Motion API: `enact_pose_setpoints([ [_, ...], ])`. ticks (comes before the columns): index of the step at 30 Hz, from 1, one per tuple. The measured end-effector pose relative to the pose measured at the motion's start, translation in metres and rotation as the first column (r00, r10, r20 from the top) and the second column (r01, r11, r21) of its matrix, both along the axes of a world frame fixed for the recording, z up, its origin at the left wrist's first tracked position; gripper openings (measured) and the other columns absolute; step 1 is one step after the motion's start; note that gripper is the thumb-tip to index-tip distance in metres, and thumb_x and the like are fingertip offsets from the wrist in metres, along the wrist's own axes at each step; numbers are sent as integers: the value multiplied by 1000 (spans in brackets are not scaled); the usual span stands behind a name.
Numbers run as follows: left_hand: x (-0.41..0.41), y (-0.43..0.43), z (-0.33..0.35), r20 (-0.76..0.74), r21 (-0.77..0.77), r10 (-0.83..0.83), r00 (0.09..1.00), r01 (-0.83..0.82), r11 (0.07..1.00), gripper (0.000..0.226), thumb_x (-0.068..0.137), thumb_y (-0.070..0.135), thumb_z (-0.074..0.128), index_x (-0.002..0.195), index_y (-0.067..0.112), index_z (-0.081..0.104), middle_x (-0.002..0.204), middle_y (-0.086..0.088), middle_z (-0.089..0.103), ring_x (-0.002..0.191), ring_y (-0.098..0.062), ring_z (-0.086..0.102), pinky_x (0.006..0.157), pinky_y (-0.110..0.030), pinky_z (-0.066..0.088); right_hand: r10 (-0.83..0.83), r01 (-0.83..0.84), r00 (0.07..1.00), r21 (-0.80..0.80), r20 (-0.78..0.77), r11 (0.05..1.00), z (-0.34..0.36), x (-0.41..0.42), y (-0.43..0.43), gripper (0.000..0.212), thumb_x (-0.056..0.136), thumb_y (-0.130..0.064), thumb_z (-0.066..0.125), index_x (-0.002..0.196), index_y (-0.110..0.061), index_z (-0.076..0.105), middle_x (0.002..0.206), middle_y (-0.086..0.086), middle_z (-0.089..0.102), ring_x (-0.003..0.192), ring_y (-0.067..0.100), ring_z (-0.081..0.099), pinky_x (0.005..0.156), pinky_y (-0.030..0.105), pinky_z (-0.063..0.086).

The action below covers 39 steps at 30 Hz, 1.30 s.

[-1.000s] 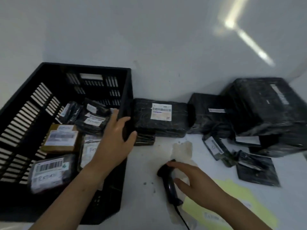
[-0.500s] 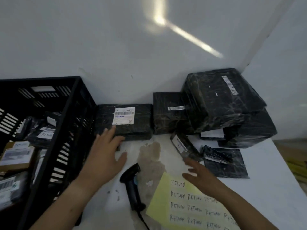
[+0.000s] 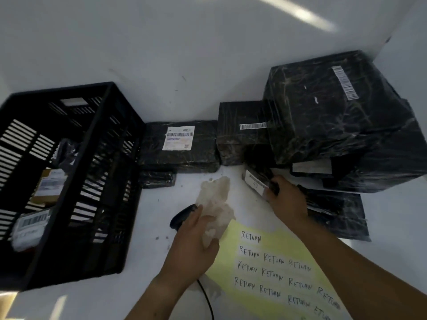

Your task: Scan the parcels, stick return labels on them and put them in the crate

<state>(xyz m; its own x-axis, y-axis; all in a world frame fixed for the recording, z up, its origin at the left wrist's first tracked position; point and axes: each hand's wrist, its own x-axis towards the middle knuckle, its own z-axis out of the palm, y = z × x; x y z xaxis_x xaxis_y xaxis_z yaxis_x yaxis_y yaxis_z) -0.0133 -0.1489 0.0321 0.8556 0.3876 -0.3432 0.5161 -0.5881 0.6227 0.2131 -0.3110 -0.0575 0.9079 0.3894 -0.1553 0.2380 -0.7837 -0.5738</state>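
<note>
A black slatted crate (image 3: pixel 97 172) stands at the left with several labelled parcels inside. My left hand (image 3: pixel 194 239) is closed around the black handheld scanner (image 3: pixel 182 215) on the white table. My right hand (image 3: pixel 285 199) grips a small black parcel with a white label (image 3: pixel 255 181) at the foot of the parcel pile. A yellow sheet of handwritten RETURN labels (image 3: pixel 277 271) lies between my forearms.
Black wrapped parcels line the wall: a flat one with a shipping label (image 3: pixel 180 146), a box with a barcode (image 3: pixel 240 130) and a big stacked bundle (image 3: pixel 342 112). A flat black mailer (image 3: pixel 337 215) lies right of my hand. A worn patch (image 3: pixel 215 195) marks the table.
My left hand moved from beside the crate onto the scanner. My right hand reached forward from the label sheet and took hold of the small parcel.
</note>
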Motion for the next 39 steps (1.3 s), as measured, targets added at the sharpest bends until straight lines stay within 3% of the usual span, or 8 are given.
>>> enact_pose_setpoints([
  [4,0,8,10,17,-196,207,978,-200,960,48,97,24,63,139,39,45,150,20,40,124,14,45,88,2,35,41,39,950,248,-309,968,32,-30,-11,8,98,-27,61,104,-22,60,82,-8,67,68,6,59,55,23,37],
  [11,-18,28,22,-271,-693,419,867,-477,540,53,80,48,79,126,29,59,123,5,72,113,-10,68,101,-35,52,219,263,650,485,-728,834,95,-128,10,14,93,-12,67,105,-5,63,97,6,77,91,25,74,78,38,61],
  [16,-58,46,27,-223,-763,539,812,-490,422,28,100,20,59,128,18,62,117,-10,74,109,-31,71,98,-47,53,284,241,525,460,-802,854,92,-181,55,16,94,-19,68,106,-9,64,99,5,77,93,23,74,79,36,58],
  [20,-86,82,25,-250,-744,711,657,-600,293,26,101,11,56,120,28,62,112,-6,76,100,-32,74,81,-47,59,156,163,656,340,-739,926,58,-189,91,15,95,-33,64,106,-23,63,106,0,71,95,15,68,86,36,55],
  [26,-108,118,43,-86,-583,660,747,-575,574,31,100,6,55,119,30,53,111,2,71,89,-14,69,57,-16,52,38,4,837,76,-546,997,-6,-193,149,73,87,-41,71,143,-12,33,136,8,53,120,28,57,92,31,48],
  [30,-110,131,53,-33,-593,638,770,-529,608,26,96,8,63,115,25,59,107,2,75,94,-14,73,73,-22,56,50,-144,903,-192,-426,971,-18,-200,164,84,86,-53,68,144,-14,23,129,5,61,114,26,63,90,37,52],
  [35,-107,139,63,27,-700,668,744,-463,544,29,98,13,62,125,22,64,111,1,76,104,-17,72,93,-34,56,81,-81,873,20,-480,996,-11,-209,152,61,88,-35,71,136,-17,36,116,5,66,90,19,66,73,35,55],
  [39,-105,142,63,-64,-868,757,650,-411,280,40,90,22,65,129,12,63,117,-10,74,107,-27,71,91,-42,57,67,138,760,261,-647,955,39,-221,132,44,91,-29,69,129,-31,46,103,1,67,84,18,67,71,29,53],
])
